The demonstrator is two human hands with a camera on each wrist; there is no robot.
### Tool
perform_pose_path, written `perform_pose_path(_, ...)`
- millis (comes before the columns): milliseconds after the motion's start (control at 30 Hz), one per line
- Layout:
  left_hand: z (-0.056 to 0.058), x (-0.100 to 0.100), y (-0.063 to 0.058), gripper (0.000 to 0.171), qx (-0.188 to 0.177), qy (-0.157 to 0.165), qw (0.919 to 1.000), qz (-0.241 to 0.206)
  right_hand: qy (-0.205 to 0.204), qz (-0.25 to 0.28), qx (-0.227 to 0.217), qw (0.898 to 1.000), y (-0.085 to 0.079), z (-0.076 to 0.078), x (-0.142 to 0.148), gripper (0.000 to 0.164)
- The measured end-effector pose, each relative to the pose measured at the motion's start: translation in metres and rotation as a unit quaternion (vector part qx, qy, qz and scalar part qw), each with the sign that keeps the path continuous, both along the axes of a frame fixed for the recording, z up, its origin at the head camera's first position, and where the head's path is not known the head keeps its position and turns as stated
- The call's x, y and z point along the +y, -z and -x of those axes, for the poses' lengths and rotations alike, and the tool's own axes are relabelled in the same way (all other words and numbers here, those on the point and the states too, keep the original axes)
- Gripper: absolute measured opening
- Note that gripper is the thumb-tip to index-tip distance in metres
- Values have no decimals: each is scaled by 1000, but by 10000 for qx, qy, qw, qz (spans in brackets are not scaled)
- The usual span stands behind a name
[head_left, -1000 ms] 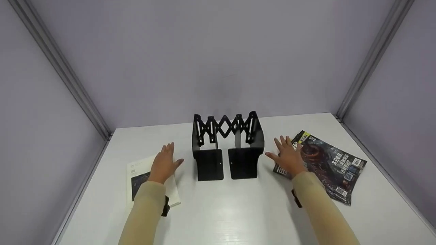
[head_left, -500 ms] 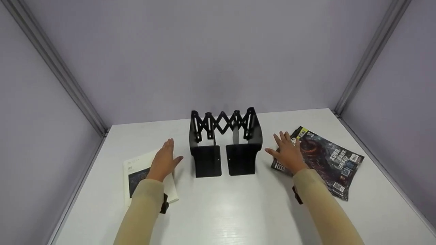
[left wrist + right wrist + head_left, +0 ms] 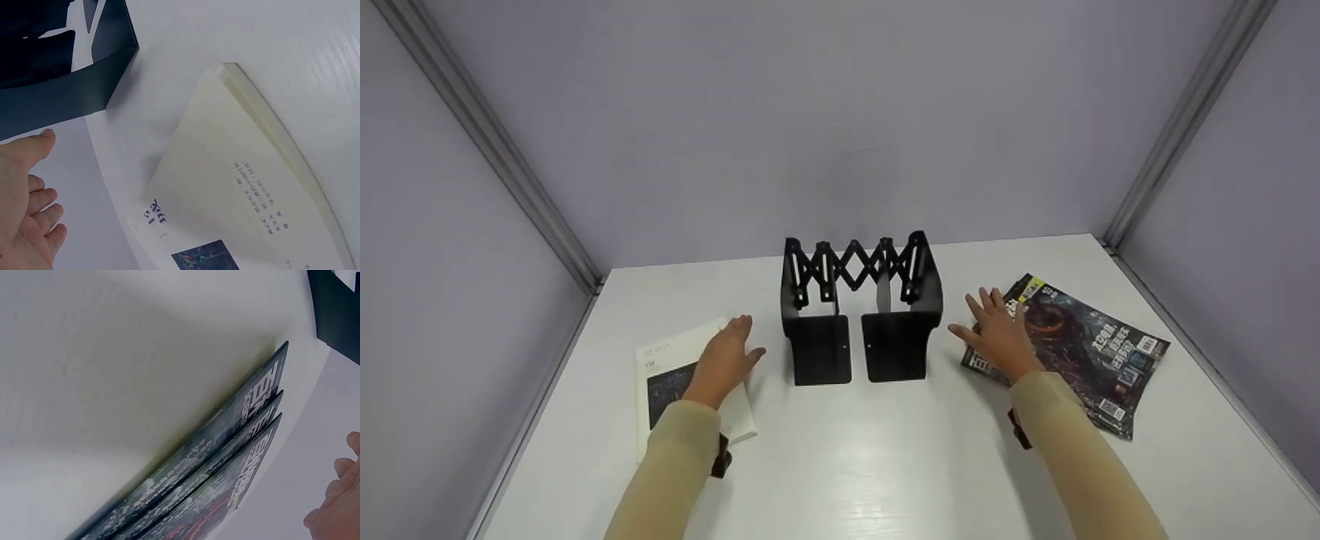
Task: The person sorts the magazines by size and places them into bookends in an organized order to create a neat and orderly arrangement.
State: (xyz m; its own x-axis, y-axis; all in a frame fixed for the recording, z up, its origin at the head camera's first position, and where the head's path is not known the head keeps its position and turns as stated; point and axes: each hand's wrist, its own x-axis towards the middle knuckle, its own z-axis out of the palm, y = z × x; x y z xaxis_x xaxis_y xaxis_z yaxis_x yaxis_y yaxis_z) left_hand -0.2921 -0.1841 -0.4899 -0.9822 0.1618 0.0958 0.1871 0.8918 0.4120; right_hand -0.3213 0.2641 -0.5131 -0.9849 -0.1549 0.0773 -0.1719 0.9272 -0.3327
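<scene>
A black expandable bookend (image 3: 819,351) with a crisscross lattice back stands mid-table. To its left, my left hand (image 3: 724,364) is held above a pale paperback book (image 3: 666,357) and hides part of its cover. That hand (image 3: 25,208) grips nothing; its fingers are loosely bent and the thumb sticks out toward the bookend (image 3: 93,81). On the other side, my right hand (image 3: 1001,341) has its fingers spread over the left corner of dark magazines (image 3: 1091,352). Three overlapping magazines (image 3: 208,461) show at their edges in the right wrist view.
The white table (image 3: 855,457) ends at a pale back wall (image 3: 840,135). Side walls with grey metal corner posts (image 3: 1185,127) close it in on the left and right. The book's thick spine edge (image 3: 270,124) faces the table's near side.
My left hand's fingers have drawn together and bent a little. The right hand stays spread near the magazines. The head view shifts slightly; book, bookend and magazines stay put.
</scene>
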Motion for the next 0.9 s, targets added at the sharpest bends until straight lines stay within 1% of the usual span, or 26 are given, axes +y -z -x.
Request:
perform_pose_path(100,-2,1,0,66,-87,12,9999,-77,-26,-28,-18,10000,0,0,0,80)
perform_pose_path(267,-4,6,-1,75,-181,42,9994,-295,0,-116,55,9999,1,0,2,80)
perform_pose_path(333,-4,8,0,77,-169,17,9988,-460,22,-133,90,9999,2,1,4,81)
perform_pose_path(433,-6,13,1,76,-243,-66,9969,-751,47,-129,62,9999,4,1,5,84)
perform_pose_path(567,-10,20,3,74,-377,-242,9913,-1238,65,-104,117,9999,7,0,4,87)
perform_pose_path(700,-15,26,4,73,-305,-457,9860,-1576,58,-145,194,9997,11,0,2,86)
perform_pose_path(767,-18,29,3,71,-204,-567,9842,-1665,46,-179,184,9997,12,0,2,85)
perform_pose_path(900,-24,35,1,68,42,-660,9817,-1785,8,-241,179,9995,14,1,2,85)
